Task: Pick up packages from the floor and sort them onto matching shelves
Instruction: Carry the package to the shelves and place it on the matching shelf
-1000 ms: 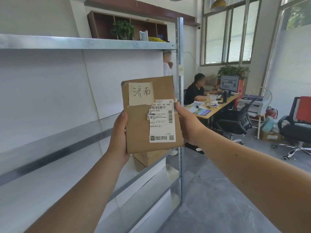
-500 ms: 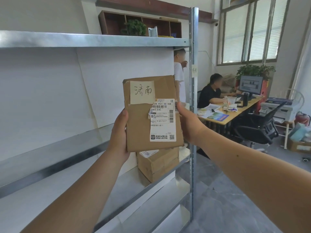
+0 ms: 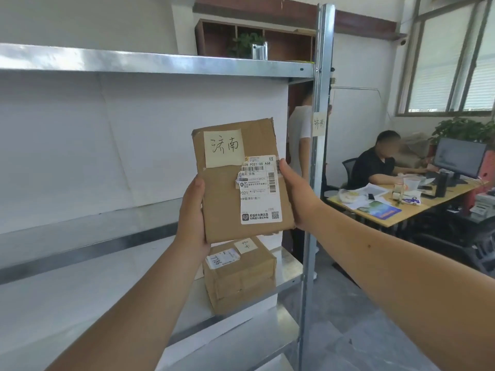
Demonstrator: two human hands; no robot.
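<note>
W/ left hand [image 3: 191,218] & right hand [image 3: 293,194] fingers clasping the flat brown cardboard package [image 3: 230,199] upright above the grey metal shelf [image 3: 93,285], match its handwritten note [image 3: 224,148] to the post's paper tag [image 3: 319,123], then lay flat.

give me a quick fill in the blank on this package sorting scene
1. The left hand grips the package at its ____ edge, the right hand at the opposite one.
2. The shelf below it holds ____ box.
3. The package's handwritten note sits ____ its printed label.
Missing words: left; one; above.
</note>
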